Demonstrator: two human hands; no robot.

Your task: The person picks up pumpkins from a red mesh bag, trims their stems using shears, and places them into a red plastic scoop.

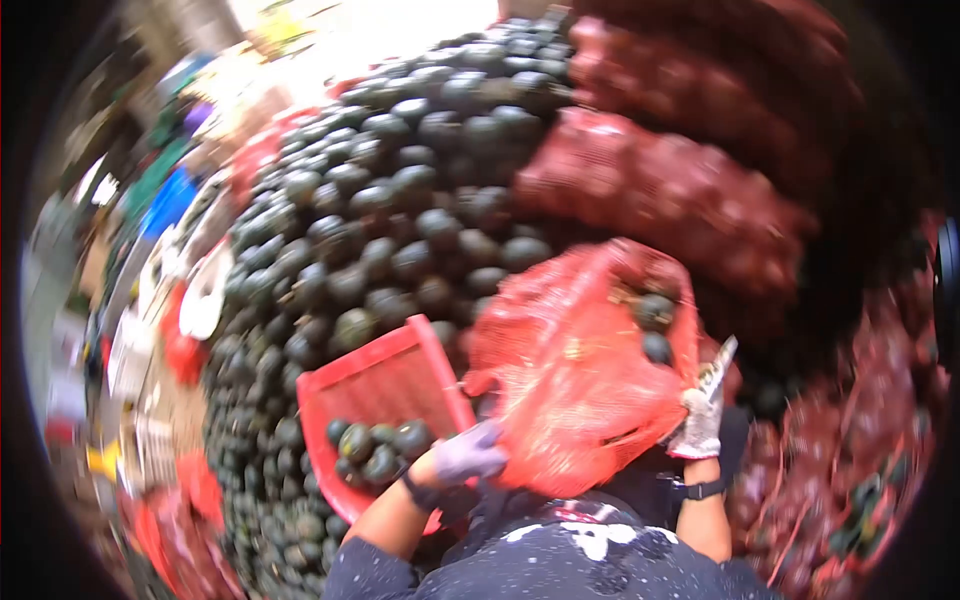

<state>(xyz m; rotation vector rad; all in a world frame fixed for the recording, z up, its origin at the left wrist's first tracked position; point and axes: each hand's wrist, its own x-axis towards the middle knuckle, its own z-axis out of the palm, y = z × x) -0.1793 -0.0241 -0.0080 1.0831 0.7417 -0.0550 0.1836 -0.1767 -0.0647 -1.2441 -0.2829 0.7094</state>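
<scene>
A red mesh bag [560, 370] hangs in front of my body, its mouth open, with dark green round squashes [655, 312] showing inside. My left hand [470, 452], in a pale purple glove, is closed on the bag's lower left edge. My right hand [700, 425], in a dirty white glove, is closed at the bag's right edge, and a narrow pale object [718, 365] sticks up from it. To the left of the bag, a red plastic crate [385, 362] is tilted, with several squashes [381, 464] at its near end.
A large heap of dark green squashes [400, 190] spreads ahead and left. Full red mesh sacks [665, 190] are stacked at the upper right, and more sacks [800, 490] lie at the lower right. Blurred bags and boxes line the far left.
</scene>
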